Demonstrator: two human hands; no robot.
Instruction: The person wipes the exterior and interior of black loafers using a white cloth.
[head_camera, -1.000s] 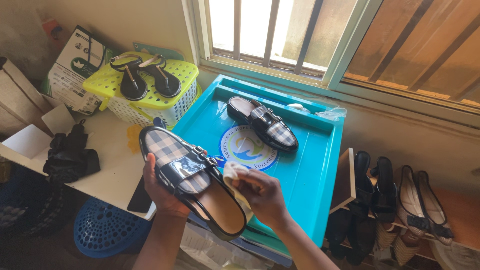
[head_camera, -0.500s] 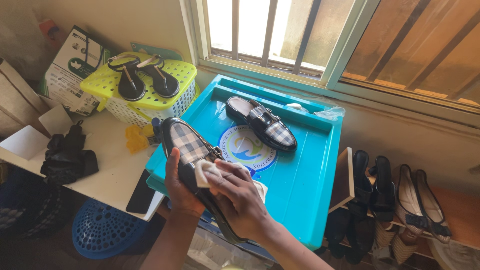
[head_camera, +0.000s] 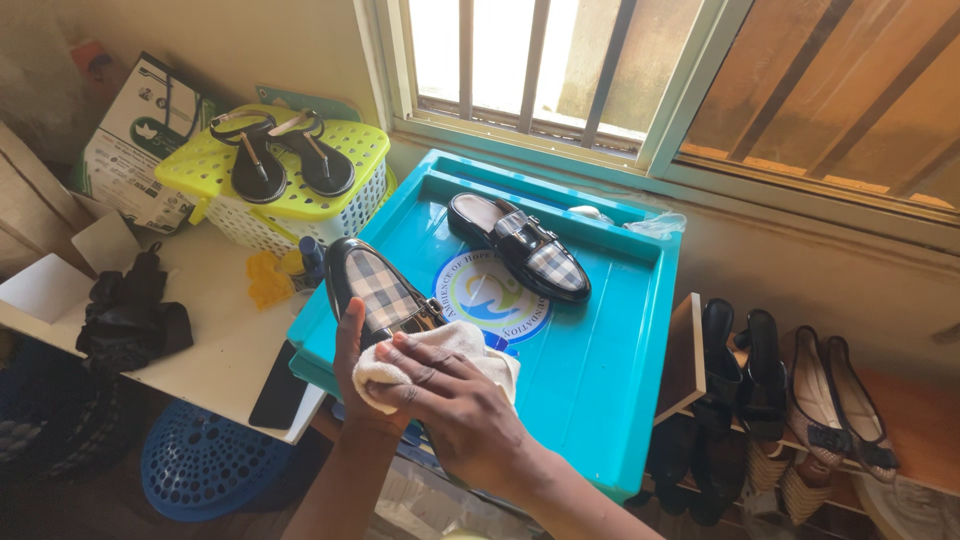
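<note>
Hands: left hand (head_camera: 352, 350) grips the checked shoe (head_camera: 375, 290) from its left side, thumb up along the edge; right hand (head_camera: 455, 405) presses a cloth (head_camera: 440, 350) flat onto the shoe's rear half, fingers spread and closed over the fabric.
Checked shoe: glossy black patent rim, black-and-white woven check upper, metal buckle strap; toe points away from the person; held above the near left corner of the tray (head_camera: 600, 350).
Cloth: soft, cream, bunched into folds; covers the shoe's heel end.
Tray: rigid turquoise plastic, rectangular, raised rim, round printed emblem at centre.
Second shoe (head_camera: 520, 245): matching slip-on, lies on the tray near the window, well apart from the hands.
Basket (head_camera: 300, 205): perforated yellow-and-white plastic, lid carries two black sandals (head_camera: 280, 160).
Table (head_camera: 215, 330): white surface left of the tray; black crumpled bag (head_camera: 125, 315) and a dark flat phone (head_camera: 278, 385) lie on it.
Shoe rack (head_camera: 780, 400): right of the tray, dark heeled shoes in rows.
</note>
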